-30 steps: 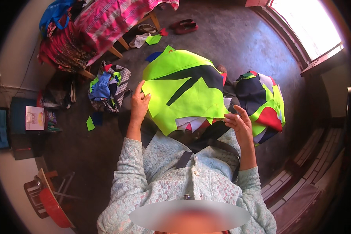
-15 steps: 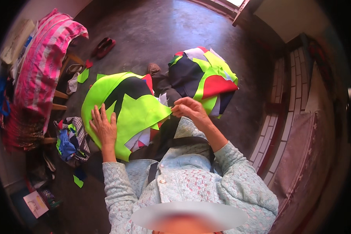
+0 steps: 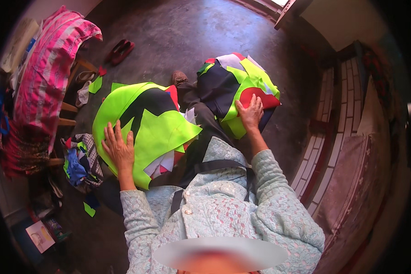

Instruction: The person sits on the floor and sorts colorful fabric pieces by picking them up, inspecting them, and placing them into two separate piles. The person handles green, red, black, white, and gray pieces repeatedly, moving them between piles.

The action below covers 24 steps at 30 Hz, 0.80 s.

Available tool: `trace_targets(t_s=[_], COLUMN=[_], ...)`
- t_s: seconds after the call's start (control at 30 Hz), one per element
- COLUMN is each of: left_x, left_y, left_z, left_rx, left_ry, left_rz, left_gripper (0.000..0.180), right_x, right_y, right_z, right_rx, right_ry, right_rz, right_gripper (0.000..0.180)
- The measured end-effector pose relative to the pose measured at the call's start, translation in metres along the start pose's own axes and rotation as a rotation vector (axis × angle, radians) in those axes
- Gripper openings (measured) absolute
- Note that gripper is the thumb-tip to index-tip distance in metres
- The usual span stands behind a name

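**A:** Status on the hands?

**B:** Left hand (image 3: 118, 147) lies flat, palm down, on the neon-green fabric stack (image 3: 144, 130), at about 9 o'clock from the person's chest. Fingers spread apart, pressing on the top layers, not clamped on anything.

**A:** Right?

**B:** Right hand (image 3: 250, 114) rests on the second fabric pile (image 3: 235, 93), at about 1 o'clock. Fingers slightly apart, lying over a red piece (image 3: 260, 97) near the pile's lower edge. Can't tell if it's pinching the cloth or just resting.

**A:** Where do the piles sit?

**B:** Green stack rests over the left knee, with black shapes on top and white and red layers showing at its lower edge. The second pile is mixed: navy, green, red, white. It lies on the floor just beside the right leg. The dark trouser leg (image 3: 201, 118) runs between the two piles; a brown shoe (image 3: 179, 77) shows at 12 o'clock.

**A:** Surroundings?

**B:** Pink striped bundle (image 3: 50, 73) at 10 o'clock on a wooden frame. Red slippers (image 3: 119, 49) at 11. Scrap heap of mixed cloth (image 3: 80, 162) at 9, on the dark floor (image 3: 169, 36). Green offcuts are scattered near it. Brick steps (image 3: 333, 137) at 3 o'clock.
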<state>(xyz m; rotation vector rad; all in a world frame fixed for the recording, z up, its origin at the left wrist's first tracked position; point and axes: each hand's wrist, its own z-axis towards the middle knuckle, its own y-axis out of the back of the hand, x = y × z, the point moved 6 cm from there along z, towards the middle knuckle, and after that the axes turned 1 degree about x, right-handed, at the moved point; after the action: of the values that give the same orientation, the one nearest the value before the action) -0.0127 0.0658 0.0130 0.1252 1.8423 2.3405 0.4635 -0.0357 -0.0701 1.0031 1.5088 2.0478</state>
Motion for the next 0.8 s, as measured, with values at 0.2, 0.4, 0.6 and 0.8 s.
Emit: trace_targets(t_s=[0.2, 0.4, 0.6, 0.8], left_x=[0.002, -0.001, -0.002, 0.0], left_y=[0.0, 0.002, 0.004, 0.002], left_z=[-0.001, -0.001, 0.0, 0.0], left_rx=[0.018, -0.016, -0.027, -0.005], left_ry=[0.024, 0.017, 0.021, 0.032], left_rz=[-0.012, -0.032, -0.035, -0.011], left_gripper=[0.058, 0.059, 0.059, 0.059], right_x=[0.007, 0.0, -0.006, -0.036], right_y=[-0.018, -0.019, -0.011, 0.006], right_z=[-0.01, -0.009, -0.003, 0.006], right_rx=[-0.175, -0.174, -0.106, 0.114], right_ry=[0.038, 0.095, 0.082, -0.393], right_rz=[-0.081, -0.101, 0.009, 0.975], right_gripper=[0.081, 0.064, 0.049, 0.044])
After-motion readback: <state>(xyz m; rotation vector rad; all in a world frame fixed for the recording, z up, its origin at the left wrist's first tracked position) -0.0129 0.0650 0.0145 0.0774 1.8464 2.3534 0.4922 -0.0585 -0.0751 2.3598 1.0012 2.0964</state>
